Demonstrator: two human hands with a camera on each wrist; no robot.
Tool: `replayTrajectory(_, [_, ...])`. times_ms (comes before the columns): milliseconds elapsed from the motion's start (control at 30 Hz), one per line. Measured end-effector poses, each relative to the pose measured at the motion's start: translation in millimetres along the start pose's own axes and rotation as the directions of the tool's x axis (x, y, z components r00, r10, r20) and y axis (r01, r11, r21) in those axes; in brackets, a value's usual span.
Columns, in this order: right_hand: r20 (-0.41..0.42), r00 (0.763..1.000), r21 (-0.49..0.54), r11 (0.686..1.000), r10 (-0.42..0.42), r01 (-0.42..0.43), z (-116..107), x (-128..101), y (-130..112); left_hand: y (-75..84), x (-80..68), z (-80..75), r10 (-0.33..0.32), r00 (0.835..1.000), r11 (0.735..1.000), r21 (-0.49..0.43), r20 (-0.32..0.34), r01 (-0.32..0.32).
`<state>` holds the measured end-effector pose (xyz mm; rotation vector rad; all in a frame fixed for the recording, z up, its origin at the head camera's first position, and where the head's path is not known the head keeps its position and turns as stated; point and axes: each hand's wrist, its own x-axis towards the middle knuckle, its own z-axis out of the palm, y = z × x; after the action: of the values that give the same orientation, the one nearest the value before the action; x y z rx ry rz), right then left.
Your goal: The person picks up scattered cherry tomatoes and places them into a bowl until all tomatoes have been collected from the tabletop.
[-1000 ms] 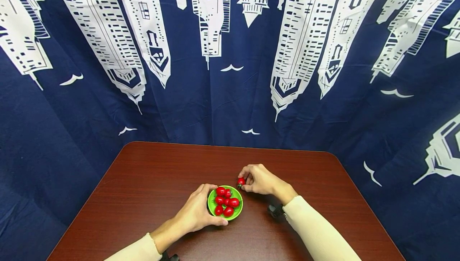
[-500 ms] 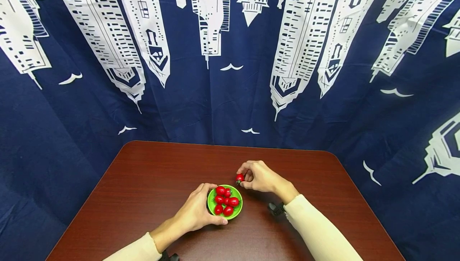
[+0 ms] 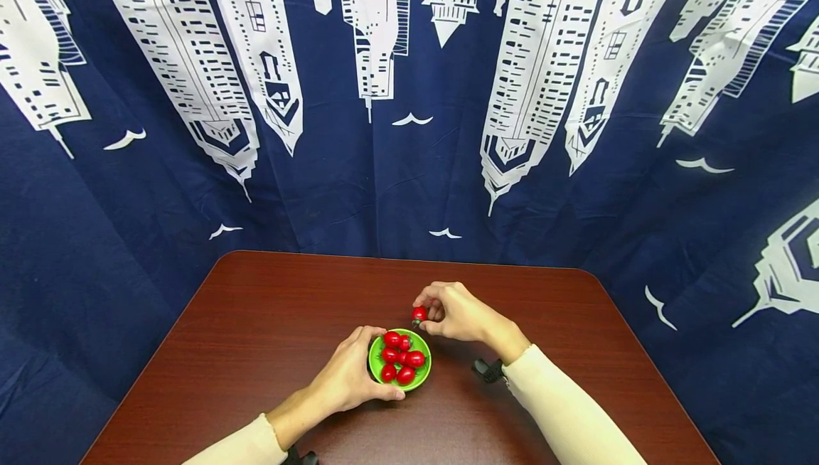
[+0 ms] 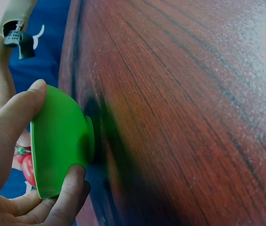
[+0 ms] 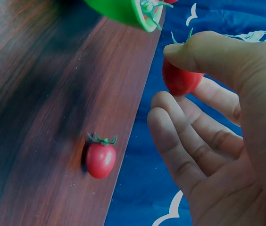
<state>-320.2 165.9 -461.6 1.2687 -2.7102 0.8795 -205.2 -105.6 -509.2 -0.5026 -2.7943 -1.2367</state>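
Observation:
My left hand (image 3: 348, 372) grips a small green bowl (image 3: 419, 374), thumb at the near rim and fingers round its far side. Several red cherry tomatoes (image 3: 414, 360) with green stems lie in it. In the left wrist view the bowl (image 4: 57, 136) shows its smooth outer wall. Just beyond the bowl's upper right rim, my right hand (image 3: 457, 314) pinches another cherry tomato (image 3: 419, 313) between thumb and fingers. The right wrist view shows that held tomato (image 5: 178, 77) stem up, with the other fingers half bent below it.
One loose cherry tomato (image 5: 101, 160) lies on the brown wooden table (image 3: 307, 287) in the right wrist view; in the head view my right hand hides it. Behind the table hangs a dark blue cloth (image 3: 333, 188) printed with white buildings and birds.
My right hand has moved a little left and away from me with the pinched cherry tomato, closer to the bowl's far side. The left hand and the bowl have stayed in place.

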Motion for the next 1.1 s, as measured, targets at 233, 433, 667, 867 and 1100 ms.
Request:
replayTrajectory(233, [-0.008,0.999,0.002,1.000,-0.031,0.031,1,3,-7,-0.6,-0.4,0.5,-0.008,1.000,1.000,-0.008,0.006,0.008])
replayTrajectory(433, [0.004,1.000,0.004,1.000,-0.027,0.027,2,3,-14,0.4,-0.5,0.6,-0.007,1.000,1.000,-0.016,0.010,0.008])
replayTrajectory(667, [0.021,0.999,0.002,0.999,-0.036,0.036,2,6,-23,0.4,-0.5,0.5,-0.007,1.000,1.000,-0.019,0.013,0.007])
replayTrajectory(867, [0.042,0.998,0.010,0.998,-0.055,0.054,2,7,-32,-0.7,0.2,-0.9,0.005,1.000,1.000,-0.017,0.016,-0.005])
replayTrajectory(1100, [0.074,0.994,0.023,0.997,-0.075,0.073,7,7,-41,-1.3,-0.9,-1.6,-0.004,1.000,1.000,-0.024,0.031,0.005])
